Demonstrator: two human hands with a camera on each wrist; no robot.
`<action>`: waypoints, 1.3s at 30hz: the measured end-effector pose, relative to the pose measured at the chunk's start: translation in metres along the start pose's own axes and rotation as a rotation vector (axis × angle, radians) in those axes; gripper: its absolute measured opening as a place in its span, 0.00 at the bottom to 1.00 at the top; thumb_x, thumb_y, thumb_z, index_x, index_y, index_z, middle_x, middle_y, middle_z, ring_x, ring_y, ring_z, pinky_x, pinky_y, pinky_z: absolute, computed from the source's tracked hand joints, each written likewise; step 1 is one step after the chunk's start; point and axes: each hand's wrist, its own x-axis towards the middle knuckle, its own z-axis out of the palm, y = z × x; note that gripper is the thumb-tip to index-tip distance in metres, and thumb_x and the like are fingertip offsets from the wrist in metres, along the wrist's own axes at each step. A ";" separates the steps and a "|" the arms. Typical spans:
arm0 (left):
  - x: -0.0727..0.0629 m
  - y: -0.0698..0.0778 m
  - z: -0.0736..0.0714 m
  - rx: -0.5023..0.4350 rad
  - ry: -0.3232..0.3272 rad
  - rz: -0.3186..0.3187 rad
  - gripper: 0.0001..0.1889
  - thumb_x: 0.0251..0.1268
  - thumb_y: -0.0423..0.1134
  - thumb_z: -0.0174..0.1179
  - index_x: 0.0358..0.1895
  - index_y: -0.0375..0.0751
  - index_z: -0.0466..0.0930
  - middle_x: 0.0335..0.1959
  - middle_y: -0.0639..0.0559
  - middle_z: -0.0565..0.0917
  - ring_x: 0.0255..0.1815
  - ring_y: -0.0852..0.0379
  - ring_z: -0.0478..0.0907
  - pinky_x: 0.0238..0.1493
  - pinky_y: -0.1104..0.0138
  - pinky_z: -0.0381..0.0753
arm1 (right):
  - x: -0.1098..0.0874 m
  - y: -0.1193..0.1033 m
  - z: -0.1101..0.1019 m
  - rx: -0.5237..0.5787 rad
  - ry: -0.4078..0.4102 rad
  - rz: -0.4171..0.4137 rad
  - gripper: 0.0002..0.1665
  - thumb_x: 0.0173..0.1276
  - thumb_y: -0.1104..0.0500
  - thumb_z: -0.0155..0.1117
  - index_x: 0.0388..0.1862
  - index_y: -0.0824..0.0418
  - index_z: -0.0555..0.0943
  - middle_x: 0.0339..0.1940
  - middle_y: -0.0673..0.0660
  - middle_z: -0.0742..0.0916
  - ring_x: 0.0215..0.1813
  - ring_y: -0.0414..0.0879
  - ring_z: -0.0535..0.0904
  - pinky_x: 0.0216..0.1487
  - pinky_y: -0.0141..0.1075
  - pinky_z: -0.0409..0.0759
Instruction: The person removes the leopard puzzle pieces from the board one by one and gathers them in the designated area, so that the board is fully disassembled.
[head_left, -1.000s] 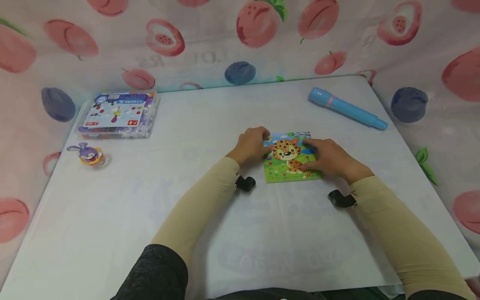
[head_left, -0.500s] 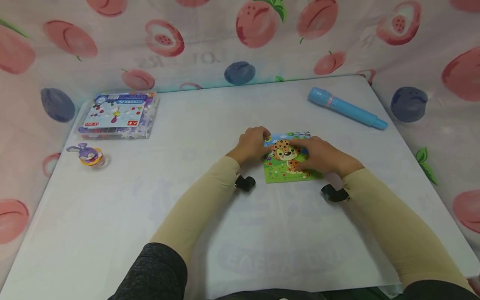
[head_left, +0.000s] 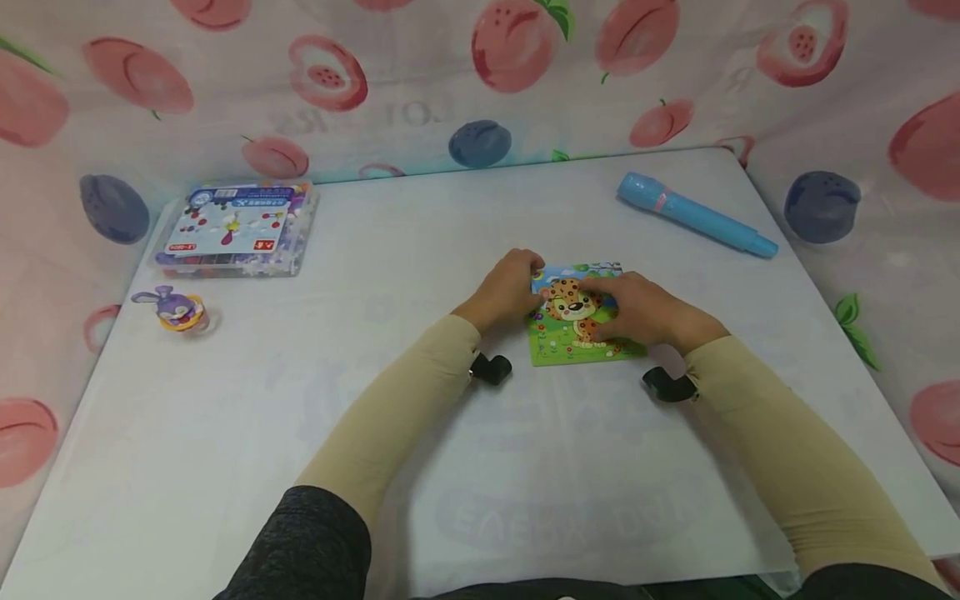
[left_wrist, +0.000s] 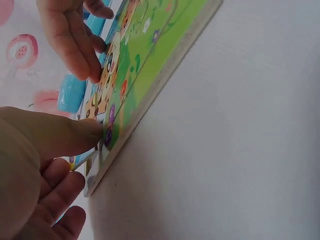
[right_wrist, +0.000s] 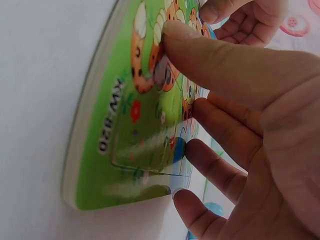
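A leopard jigsaw puzzle board lies flat on the white table, its green edge and cut lines plain in the right wrist view. At its upper left corner my left hand pinches a puzzle piece between thumb and fingers. That piece stands tilted, its edge raised from the board; most of it is hidden by the thumb. From the right, my right hand rests on the puzzle picture with thumb and fingers spread. The right thumb touches the leopard's body, and the fingertips lie along the far side.
A clear box with a printed label stands at the back left. Before it is a small purple rabbit toy. A light blue tube-shaped thing lies at the back right. Fruit-printed cloth hangs behind the white table.
My right hand has slid left over the puzzle, its fingers now covering part of the leopard's head. My left hand stays at the upper left corner.
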 end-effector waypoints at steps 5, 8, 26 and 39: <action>-0.002 -0.002 0.000 -0.029 0.004 0.033 0.27 0.70 0.38 0.63 0.67 0.31 0.69 0.64 0.41 0.71 0.65 0.52 0.68 0.69 0.67 0.63 | 0.001 0.001 0.000 0.008 0.007 -0.028 0.46 0.64 0.54 0.75 0.77 0.63 0.65 0.70 0.72 0.70 0.71 0.68 0.62 0.68 0.61 0.61; -0.002 -0.004 0.000 -0.031 0.014 0.051 0.27 0.69 0.37 0.64 0.67 0.31 0.69 0.64 0.41 0.71 0.65 0.52 0.67 0.70 0.67 0.63 | 0.001 0.001 0.001 0.012 0.003 -0.022 0.46 0.64 0.54 0.75 0.77 0.62 0.65 0.70 0.72 0.70 0.70 0.68 0.62 0.68 0.61 0.62; -0.003 -0.017 -0.008 -0.041 0.018 0.068 0.28 0.67 0.36 0.65 0.67 0.31 0.69 0.63 0.41 0.72 0.61 0.52 0.69 0.66 0.66 0.67 | -0.001 0.001 0.001 0.021 -0.011 0.009 0.46 0.65 0.53 0.73 0.78 0.60 0.64 0.70 0.71 0.70 0.71 0.66 0.60 0.68 0.61 0.61; -0.032 -0.059 -0.047 -0.066 0.056 0.000 0.27 0.67 0.38 0.64 0.66 0.32 0.71 0.60 0.43 0.75 0.62 0.49 0.71 0.64 0.61 0.70 | -0.003 0.001 0.001 0.019 -0.011 0.015 0.46 0.65 0.52 0.73 0.78 0.60 0.64 0.70 0.72 0.69 0.71 0.66 0.61 0.68 0.60 0.62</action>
